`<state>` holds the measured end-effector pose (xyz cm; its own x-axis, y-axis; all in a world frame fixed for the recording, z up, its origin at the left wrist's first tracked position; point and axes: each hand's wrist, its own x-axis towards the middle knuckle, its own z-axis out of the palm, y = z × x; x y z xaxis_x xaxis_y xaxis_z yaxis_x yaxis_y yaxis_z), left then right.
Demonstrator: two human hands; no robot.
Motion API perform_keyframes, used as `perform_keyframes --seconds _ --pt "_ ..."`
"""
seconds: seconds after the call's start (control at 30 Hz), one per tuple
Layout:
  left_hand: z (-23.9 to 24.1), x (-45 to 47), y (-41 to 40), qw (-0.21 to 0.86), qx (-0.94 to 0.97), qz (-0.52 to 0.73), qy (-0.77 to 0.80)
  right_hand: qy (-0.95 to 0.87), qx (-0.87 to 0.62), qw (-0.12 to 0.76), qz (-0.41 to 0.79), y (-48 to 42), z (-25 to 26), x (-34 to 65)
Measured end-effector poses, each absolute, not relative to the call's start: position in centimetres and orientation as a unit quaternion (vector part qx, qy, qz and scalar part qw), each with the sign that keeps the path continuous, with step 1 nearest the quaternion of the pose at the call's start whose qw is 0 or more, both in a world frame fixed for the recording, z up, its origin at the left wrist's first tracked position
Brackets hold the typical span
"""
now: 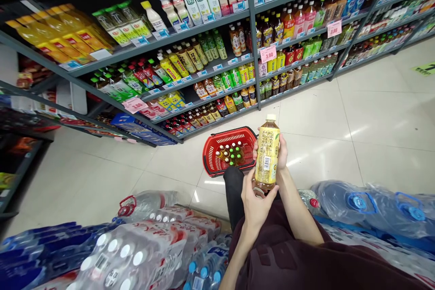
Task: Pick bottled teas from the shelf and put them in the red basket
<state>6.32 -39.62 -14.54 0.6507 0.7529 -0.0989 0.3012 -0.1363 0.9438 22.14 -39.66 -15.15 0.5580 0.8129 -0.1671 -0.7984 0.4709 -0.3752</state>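
Note:
A drink bottle (267,152) with a yellow label and a white cap stands upright between my hands, its printed back and barcode facing me. My left hand (255,201) closes around its base, thumb and fingers at the lower edge. Behind the bottle and along its right side, my right hand (282,152) wraps the body; most of its fingers are hidden. Just beyond, on the floor, sits a red shopping basket (208,158) with black handles. Several small bottles (233,154) with white and green caps stand inside it.
Drink shelves (217,68) run along the far side, full of bottles, with pink price tags (268,53). Shrink-wrapped bottle packs (136,253) are stacked at my near left. Large water jugs (356,204) lie at the right. Tiled floor (316,145) lies between.

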Motion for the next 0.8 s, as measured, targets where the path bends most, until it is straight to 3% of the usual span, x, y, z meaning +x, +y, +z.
perform_keyframes --seconds 0.8 --pt "-13.79 6.60 -39.32 0.426 0.819 0.233 0.307 -0.027 -0.191 0.871 0.452 -40.10 -14.81 22.40"
